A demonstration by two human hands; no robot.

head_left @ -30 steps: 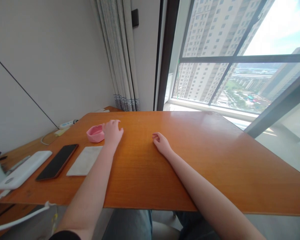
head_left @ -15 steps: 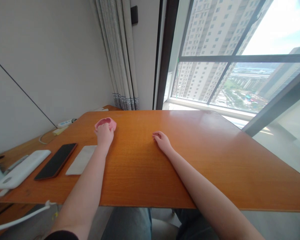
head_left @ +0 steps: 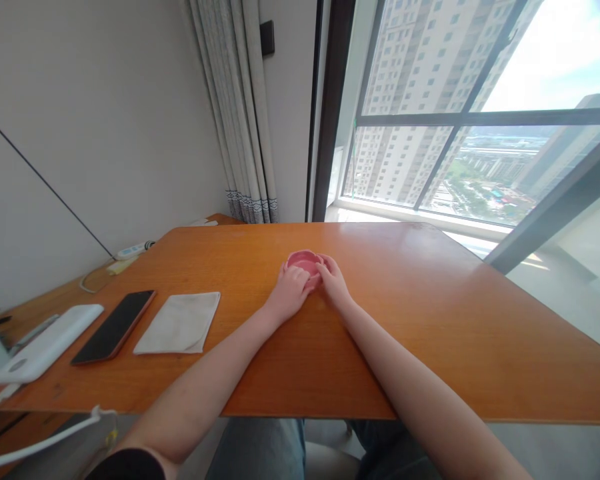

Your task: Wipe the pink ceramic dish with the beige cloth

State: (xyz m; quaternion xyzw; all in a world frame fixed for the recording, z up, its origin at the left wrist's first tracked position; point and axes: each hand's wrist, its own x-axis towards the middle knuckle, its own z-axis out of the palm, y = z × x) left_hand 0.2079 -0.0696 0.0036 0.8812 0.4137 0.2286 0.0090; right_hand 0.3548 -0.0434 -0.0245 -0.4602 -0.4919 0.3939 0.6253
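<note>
Pink bowl (head_left: 303, 259) is at the middle of the wooden table (head_left: 405, 313), and from my remote view I have the left hand (head_left: 291, 291) gripping its near-left rim, fingers curled inside; the right hand's (head_left: 333, 277) fingers clasp its right side. Left lies a folded cloth (head_left: 179, 323).

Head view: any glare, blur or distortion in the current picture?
Head view: sky nearly blown out; head view: pale sheen on the table's far right; head view: window frame leaning, wide-angle style; head view: hands and pink bowl readable, fine detail soft.
</note>
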